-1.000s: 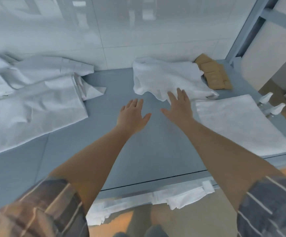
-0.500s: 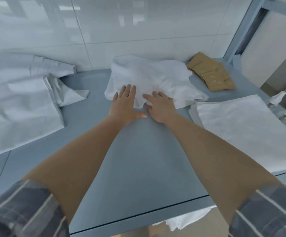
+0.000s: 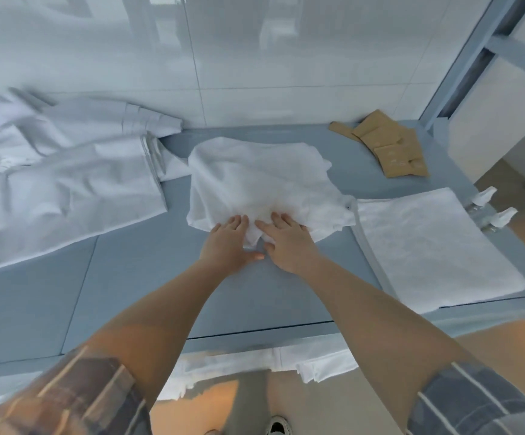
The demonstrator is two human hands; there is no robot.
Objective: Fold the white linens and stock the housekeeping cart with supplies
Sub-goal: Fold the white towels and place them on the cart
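A crumpled white towel (image 3: 261, 180) lies in the middle of the blue-grey table top (image 3: 129, 293). My left hand (image 3: 226, 243) and my right hand (image 3: 286, 243) rest side by side on its near edge. Their fingers lie fairly straight on the cloth, with the thumbs on the table just below the hem. A small flap of towel hangs between the two hands. To the right lies a flat folded white towel (image 3: 436, 246). A large rumpled pile of white sheets (image 3: 66, 183) covers the left part of the table.
Brown paper packets (image 3: 389, 149) lie at the back right by the tiled wall. Two white spray bottle tops (image 3: 493, 208) poke up past the table's right edge. More white linen (image 3: 317, 365) sits on a shelf under the table's front edge.
Both hands went forward from the bare table onto the crumpled towel's near edge. The towel has since slid toward me, away from the wall.
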